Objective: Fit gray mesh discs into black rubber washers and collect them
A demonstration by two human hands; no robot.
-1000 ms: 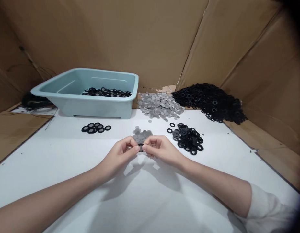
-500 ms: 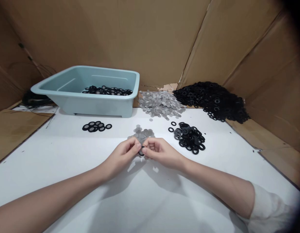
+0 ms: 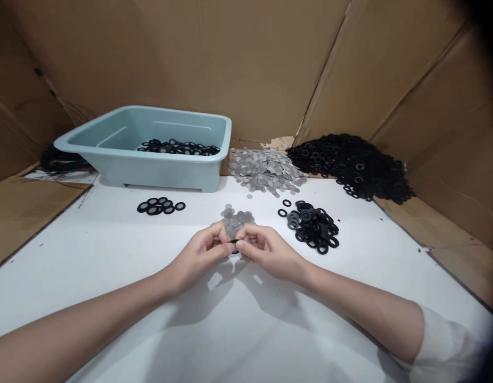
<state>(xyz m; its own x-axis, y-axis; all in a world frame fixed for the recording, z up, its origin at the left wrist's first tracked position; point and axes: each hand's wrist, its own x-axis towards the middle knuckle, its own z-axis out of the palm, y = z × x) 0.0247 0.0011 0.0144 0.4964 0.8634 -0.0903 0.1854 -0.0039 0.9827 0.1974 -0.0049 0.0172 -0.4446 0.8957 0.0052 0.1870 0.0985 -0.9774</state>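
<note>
Soft overhead light, faint shadows on the table [image 3: 111, 276], dark vignette at right corners.

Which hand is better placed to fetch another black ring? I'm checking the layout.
Probably the right hand: the small ring pile lies just beyond it, on its side. The left hand would have to cross over.

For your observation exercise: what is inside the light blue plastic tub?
The light blue plastic tub holds black rings with grey centres along its right side. Its near wall hides the floor beneath them and the front.
</note>
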